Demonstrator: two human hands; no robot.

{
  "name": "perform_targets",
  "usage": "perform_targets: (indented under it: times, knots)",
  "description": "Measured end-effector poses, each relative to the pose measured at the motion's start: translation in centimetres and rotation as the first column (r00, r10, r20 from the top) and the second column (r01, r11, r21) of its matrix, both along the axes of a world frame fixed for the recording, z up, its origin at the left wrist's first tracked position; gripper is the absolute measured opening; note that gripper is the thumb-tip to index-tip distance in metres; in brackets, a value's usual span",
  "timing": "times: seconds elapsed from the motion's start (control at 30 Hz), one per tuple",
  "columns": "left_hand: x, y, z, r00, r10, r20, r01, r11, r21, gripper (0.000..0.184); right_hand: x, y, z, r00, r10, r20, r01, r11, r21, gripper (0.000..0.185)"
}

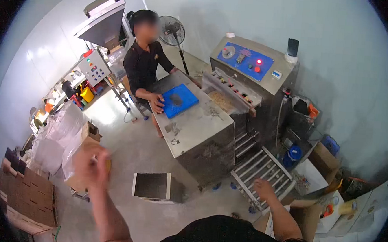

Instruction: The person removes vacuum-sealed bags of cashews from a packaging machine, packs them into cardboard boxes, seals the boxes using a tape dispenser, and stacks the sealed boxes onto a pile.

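Note:
My left hand (92, 164) is raised at the left, in front of a cardboard box and plastic-wrapped bags. It is blurred by motion, with a gap between its curved fingers and thumb, and nothing shows in it. On the right, my right hand (263, 189) is over the metal roller conveyor (250, 166), near its front side, fingers loosely spread and holding nothing visible. Beyond the conveyor stands a steel table (202, 135) with a blue tray (187, 103) on it. Another person (141, 65) in dark clothes sits behind the table, one hand beside the tray.
A sealing machine (269, 74) with a blue control panel stands behind the rollers. An open-topped bin (152, 185) is on the floor in front of me. Stacked cardboard (31, 195) lies at the left; an open carton (304, 214) is by my right arm. A fan (172, 31) stands behind.

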State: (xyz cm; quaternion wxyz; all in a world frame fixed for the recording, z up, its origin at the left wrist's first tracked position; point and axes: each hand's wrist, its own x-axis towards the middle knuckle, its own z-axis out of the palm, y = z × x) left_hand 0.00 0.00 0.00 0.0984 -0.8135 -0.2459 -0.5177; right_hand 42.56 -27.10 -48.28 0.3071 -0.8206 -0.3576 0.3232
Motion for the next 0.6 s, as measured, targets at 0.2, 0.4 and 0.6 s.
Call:
perform_targets:
  times: [0.2,0.4,0.6]
  knots:
    - [4.9,8.3,-14.6,0.979,-0.106,-0.175,-0.028,0.778,-0.628,0.01,-5.1,11.6,16.5,0.942,0.237,0.24,-0.281,0.944,0.173,0.045]
    - [10.1,14.5,-22.1,0.9,-0.321,-0.296,0.079,0.786,-0.613,0.039,-9.6,22.1,20.5,0.787,0.155,0.598,-0.481,0.761,0.435,0.048]
    - [17.0,22.9,-27.6,0.804,-0.477,-0.356,0.296,0.839,-0.456,0.051,-10.0,31.9,18.5,0.656,-0.134,0.742,-0.366,0.804,0.468,0.049]
